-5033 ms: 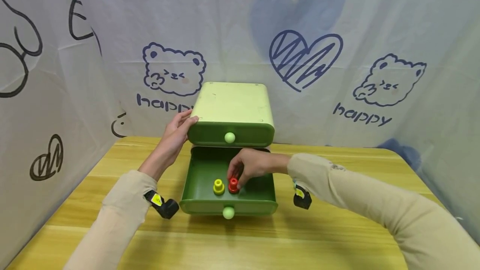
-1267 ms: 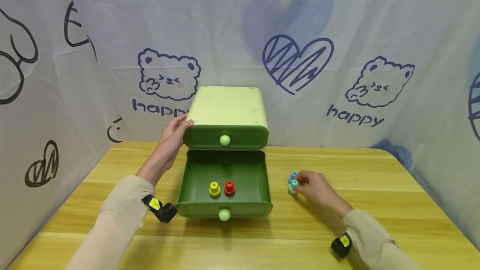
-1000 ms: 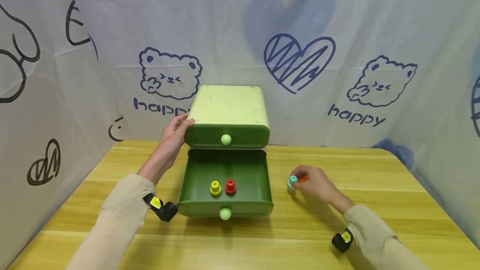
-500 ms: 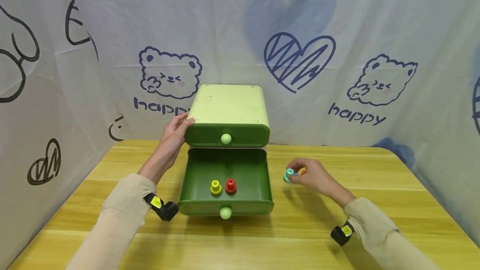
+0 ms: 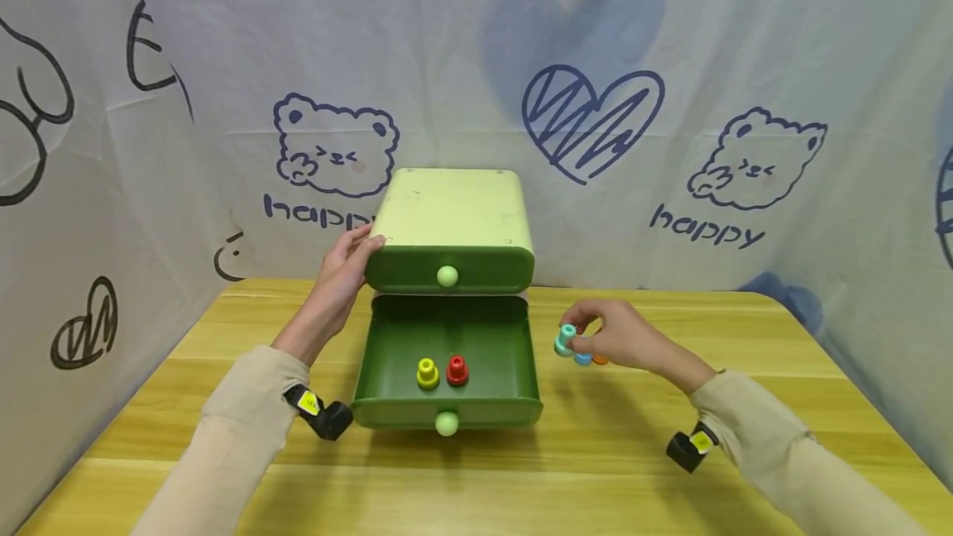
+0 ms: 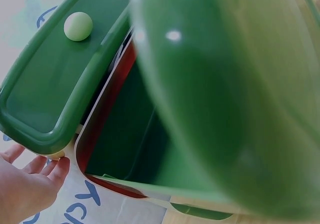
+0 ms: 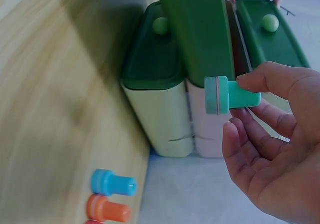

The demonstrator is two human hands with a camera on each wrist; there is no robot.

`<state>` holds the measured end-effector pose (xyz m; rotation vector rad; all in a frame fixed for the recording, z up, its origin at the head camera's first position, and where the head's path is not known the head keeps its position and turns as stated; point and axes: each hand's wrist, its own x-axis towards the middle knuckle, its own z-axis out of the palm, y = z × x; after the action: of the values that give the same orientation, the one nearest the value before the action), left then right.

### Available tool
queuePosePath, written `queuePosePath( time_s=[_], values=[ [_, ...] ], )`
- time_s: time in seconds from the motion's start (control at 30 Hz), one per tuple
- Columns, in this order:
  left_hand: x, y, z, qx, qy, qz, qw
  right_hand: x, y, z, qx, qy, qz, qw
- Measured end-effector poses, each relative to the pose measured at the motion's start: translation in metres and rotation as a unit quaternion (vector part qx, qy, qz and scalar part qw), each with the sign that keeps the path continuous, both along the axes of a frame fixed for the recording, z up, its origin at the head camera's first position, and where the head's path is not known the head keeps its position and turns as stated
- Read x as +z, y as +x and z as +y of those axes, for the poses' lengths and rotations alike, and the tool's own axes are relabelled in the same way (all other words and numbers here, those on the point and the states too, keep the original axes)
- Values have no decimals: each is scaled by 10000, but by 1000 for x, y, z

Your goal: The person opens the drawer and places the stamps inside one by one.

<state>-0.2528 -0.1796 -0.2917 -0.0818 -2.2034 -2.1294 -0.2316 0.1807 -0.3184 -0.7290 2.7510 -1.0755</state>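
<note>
A: You look to be mid-transfer. The grip of your right hand [image 5: 621,339] is closed in a pinch on the narrow stem of a teal plastic peg with a wide round base [image 5: 564,342]. The peg hangs base-down, clear of the yellowish wood-grain table [image 5: 596,470], just right of the pulled-out dark green plastic drawer [image 5: 395,414].

B: Your left hand [image 5: 338,275] rests above and left of that drawer, against the pale green boxy cabinet [image 5: 462,205]. Its fingers are loosely extended along the corner, seemingly steadying it, with nothing pinched.

A: And your other pegs?

B: You have a small yellow plastic peg [image 5: 428,375] and a small red plastic peg [image 5: 457,371] standing inside the drawer, towards its front. A blue plastic peg [image 7: 114,184] and an orange plastic peg [image 7: 108,209] stand right of the drawer, on the table.

A: So which step are you on?

B: The carry, I judge: your teal peg is lifted but not yet inside. The next move seems to call for going left over the drawer's right wall, high enough to clear it, then lowering the peg onto bare drawer floor before you loosen the pinch.

A: Come in too low and you could clip that wall or topple the red peg.
</note>
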Motion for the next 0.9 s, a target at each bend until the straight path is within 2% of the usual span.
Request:
queuePosePath(
  time_s=[0.5, 0.9],
  values=[
    [-1, -1, -1, -13, 4, -14, 10000, 41, 5, -19, 823, 721, 93, 9940],
    [-1, -2, -1, -12, 7, -48, 10000, 51, 3, -42, 1330, 1014, 56, 9859]
  ],
)
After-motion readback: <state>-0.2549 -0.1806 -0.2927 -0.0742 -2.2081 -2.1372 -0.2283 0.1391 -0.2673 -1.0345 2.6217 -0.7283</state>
